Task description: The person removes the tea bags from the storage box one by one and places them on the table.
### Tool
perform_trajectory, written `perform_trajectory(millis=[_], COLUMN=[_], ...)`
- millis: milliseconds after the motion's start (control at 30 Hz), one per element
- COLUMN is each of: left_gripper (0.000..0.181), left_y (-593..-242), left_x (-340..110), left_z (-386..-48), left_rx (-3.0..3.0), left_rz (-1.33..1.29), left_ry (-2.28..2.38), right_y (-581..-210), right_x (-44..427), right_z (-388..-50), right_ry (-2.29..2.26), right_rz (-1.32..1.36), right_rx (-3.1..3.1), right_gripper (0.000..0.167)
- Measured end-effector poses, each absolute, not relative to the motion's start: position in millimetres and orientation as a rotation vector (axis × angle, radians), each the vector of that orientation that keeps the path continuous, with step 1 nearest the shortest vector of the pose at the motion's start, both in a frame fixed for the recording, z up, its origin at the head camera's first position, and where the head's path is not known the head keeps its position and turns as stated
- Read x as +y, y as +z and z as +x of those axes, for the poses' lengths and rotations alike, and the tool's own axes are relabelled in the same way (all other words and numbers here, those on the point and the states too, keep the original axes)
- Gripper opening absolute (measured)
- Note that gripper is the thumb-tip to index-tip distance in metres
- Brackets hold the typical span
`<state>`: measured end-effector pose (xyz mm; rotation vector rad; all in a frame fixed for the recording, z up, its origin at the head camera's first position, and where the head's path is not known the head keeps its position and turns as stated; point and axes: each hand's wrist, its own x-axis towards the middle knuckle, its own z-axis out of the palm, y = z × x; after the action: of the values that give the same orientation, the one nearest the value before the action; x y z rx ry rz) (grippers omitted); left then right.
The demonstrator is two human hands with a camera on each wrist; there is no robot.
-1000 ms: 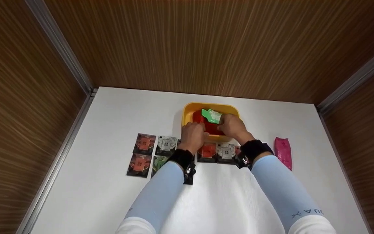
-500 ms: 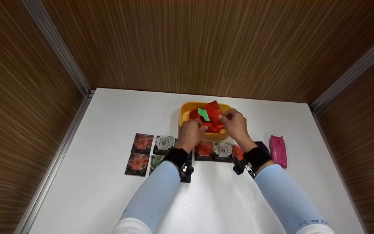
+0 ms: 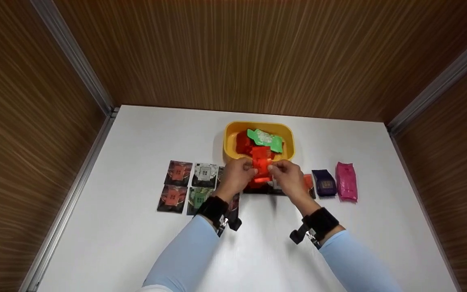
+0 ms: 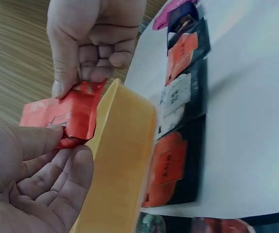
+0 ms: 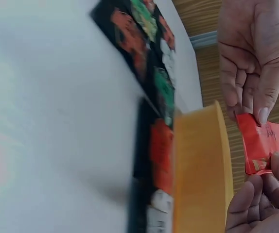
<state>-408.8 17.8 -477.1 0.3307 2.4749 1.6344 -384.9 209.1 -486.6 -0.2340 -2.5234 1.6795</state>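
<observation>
A small shiny red packet [image 3: 261, 159] is held up between both hands at the near rim of the yellow tub [image 3: 292, 140]. My left hand [image 3: 236, 176] pinches one side edge between thumb and fingers. On the opposite edge my right hand [image 3: 291, 179] has a like pinch. Dark print shows on the red packet [image 5: 271, 136] in the right wrist view. Inside the tub a green packet [image 3: 269, 140] lies over several red ones [image 3: 243, 142]. The left wrist view shows the packet tilted beside the tub wall [image 4: 125, 155], thumbs on its near face.
Flat black sachets with red, white and green labels [image 3: 178, 173] lie in rows left of and below the tub, partly covered by the hands. To the right are a dark purple packet [image 3: 325, 184] and a pink packet [image 3: 346, 182]. A wood-grain panel [image 3: 253, 56] stands behind.
The right hand went from the green packet to a red one, lifting it from the tub. Both hands have since drawn back toward me, and the left hand now grips the red packet too.
</observation>
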Motion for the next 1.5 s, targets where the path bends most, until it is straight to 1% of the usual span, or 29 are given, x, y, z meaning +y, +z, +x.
perform_trajectory(millis=[200,333,500,567,700,800,900,1100,1500], left_gripper=[0.027,0.021,0.011,0.011,0.022,0.024,0.022,0.011,0.01], left_y=[-499,-509,-516,-517,-521,-525,-527,-528,-524], left_x=[8,4,2,3,7,8,8,7,6], left_z=[-380,-362,-345,-343,-340,-339,-338,-336,-337], left_rx=[2.385,2.444,2.575,2.62,2.738,2.788,2.792,2.84,2.774], left_rz=[0.208,0.164,0.196,0.211,0.294,0.341,0.35,0.415,0.4], left_ry=[1.584,1.414,1.204,1.128,1.004,0.983,1.0,1.013,1.053], right_y=[-516,-531,-541,-542,-542,-542,-543,-545,-545], right_x=[204,199,195,193,190,187,185,182,185], right_z=[-356,-336,-315,-311,-311,-312,-314,-316,-318], right_ry=[1.726,1.721,1.712,1.679,1.563,1.467,1.383,1.252,1.322], right_rz=[-0.287,-0.328,-0.346,-0.339,-0.331,-0.306,-0.274,-0.245,-0.259], right_rx=[-2.586,-2.675,-2.799,-2.83,-2.885,-2.931,-2.953,-2.976,-2.978], right_gripper=[0.017,0.017,0.021,0.023,0.025,0.026,0.026,0.027,0.029])
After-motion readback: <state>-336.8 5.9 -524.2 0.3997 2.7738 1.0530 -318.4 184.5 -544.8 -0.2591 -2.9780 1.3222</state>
